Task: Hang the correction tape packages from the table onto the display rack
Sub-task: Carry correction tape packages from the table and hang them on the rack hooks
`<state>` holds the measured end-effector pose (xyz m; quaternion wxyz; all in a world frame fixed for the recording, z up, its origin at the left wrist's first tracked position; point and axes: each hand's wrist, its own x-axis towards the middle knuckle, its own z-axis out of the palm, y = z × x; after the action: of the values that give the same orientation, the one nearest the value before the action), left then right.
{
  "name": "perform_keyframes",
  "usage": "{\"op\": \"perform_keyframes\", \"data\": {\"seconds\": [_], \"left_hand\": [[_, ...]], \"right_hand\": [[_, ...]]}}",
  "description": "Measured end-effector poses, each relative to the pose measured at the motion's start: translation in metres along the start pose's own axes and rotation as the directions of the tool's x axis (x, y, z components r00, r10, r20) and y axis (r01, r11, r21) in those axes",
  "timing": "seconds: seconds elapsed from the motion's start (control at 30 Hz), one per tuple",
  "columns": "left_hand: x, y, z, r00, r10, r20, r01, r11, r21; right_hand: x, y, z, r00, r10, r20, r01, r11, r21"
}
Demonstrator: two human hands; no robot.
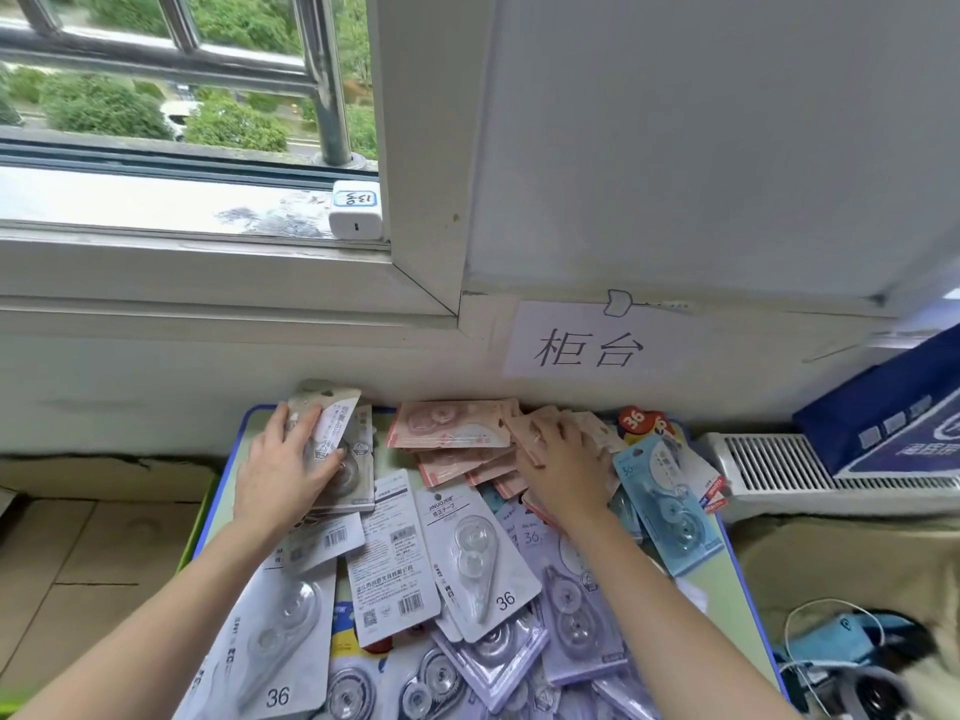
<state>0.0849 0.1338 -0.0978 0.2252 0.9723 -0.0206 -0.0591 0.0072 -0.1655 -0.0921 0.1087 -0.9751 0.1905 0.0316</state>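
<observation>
- The fingers (306,423) of the left hand (283,465) curl over a small bundle of grey packages (337,413) and grasp it. The bundle's top end tilts up against the wall (156,366), probably so several can be lifted at once.
- The fingers (550,433) of the right hand (566,470) lie bent over the fanned pink packages (452,426). Whether they pinch the packages or only press them together cannot be told; gathering like colours seems the aim.
- Loose white packages (467,553) overlap in front of both hands, and a blue package (667,501) lies just beside the right hand.
- All of them rest in a heap on the tabletop (743,563), pushed against the wall under a paper sign (587,345).
- No display rack is in view, so nothing looks hung yet; this appears to be sorting and picking up.
</observation>
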Motion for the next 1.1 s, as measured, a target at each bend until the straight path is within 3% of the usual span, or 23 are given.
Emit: {"op": "perform_keyframes", "data": {"seconds": [0.2,0.33,0.53,0.77,1.1], "left_hand": [[-0.014,0.011,-0.002,1.000,0.010,-0.028,-0.010,1.000,0.014],[-0.025,0.016,-0.001,0.999,0.010,-0.034,-0.010,1.000,-0.004],[-0.038,0.022,0.001,0.999,-0.013,-0.053,0.013,1.000,0.003],[-0.044,0.027,0.005,0.996,-0.018,-0.085,0.020,1.000,0.014],[-0.052,0.030,0.011,0.994,-0.028,-0.110,0.031,0.999,0.021]], "right_hand": [[-0.034,0.002,0.012,1.000,-0.013,-0.003,0.013,0.998,-0.069],[-0.036,0.009,0.010,0.999,-0.038,-0.023,0.037,0.999,-0.021],[-0.004,0.020,-0.007,0.981,-0.083,0.173,0.078,0.996,0.036],[0.007,0.013,-0.009,0.926,0.043,0.374,-0.065,0.997,0.046],[0.003,0.012,-0.002,0.947,0.026,0.320,-0.057,0.995,0.088]]}}
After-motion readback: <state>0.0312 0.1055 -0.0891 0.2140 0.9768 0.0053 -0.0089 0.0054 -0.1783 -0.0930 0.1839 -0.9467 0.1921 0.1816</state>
